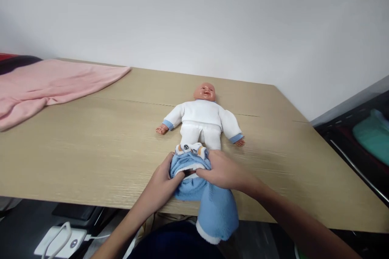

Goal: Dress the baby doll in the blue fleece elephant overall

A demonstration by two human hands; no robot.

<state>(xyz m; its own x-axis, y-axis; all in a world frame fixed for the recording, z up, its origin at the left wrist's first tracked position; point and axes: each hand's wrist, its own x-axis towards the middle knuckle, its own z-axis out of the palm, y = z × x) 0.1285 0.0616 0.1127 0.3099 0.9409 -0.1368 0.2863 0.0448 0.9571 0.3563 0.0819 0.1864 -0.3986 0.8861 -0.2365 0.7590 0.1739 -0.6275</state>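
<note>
A baby doll in a white top and white trousers with blue cuffs lies on its back, head toward the wall. At its feet, both hands grip a blue fleece garment with white trim and a patterned part at the far end. My left hand is closed on the garment's left side, its thumb at the opening. Closed on the right side is my right hand, thumb also at the opening. A tube-shaped part of the garment hangs over the table's front edge. The doll's lower legs are hidden behind it.
The wooden table reaches back to a white wall. A pink cloth is spread at the back left. Below the front edge at left is a white device with a cable. A dark rack with teal cloth stands at right.
</note>
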